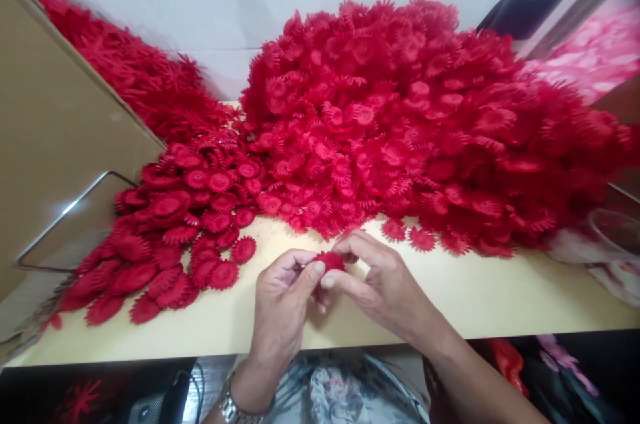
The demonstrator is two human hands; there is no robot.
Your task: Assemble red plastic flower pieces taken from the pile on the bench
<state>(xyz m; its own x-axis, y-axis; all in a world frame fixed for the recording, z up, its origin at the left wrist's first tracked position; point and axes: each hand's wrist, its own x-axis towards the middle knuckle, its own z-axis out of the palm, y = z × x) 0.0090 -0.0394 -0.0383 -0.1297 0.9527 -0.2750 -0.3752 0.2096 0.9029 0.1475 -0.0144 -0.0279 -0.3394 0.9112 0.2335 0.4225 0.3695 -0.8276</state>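
Observation:
Between my two hands, just above the table's front part, is a small red fabric flower piece [331, 261]. My left hand [286, 291] pinches its left side between thumb and fingers. On its right side, the thumb and fingers of my right hand [376, 281] close on the same piece. The fingers partly cover it, so its full shape is hidden. Close to the left hand lies a spread of red fringed discs [220, 274]. Behind both hands rises a large heap of red fringed flower pieces [365, 117].
A cardboard panel [65, 124] stands at the left, with a bent metal wire [75, 205] before it. Behind it lie spikier red pieces [145, 77]. Pink pieces [595, 54] show at the back right. A clear plastic cup [617, 234] is at the right of the pale table [480, 297].

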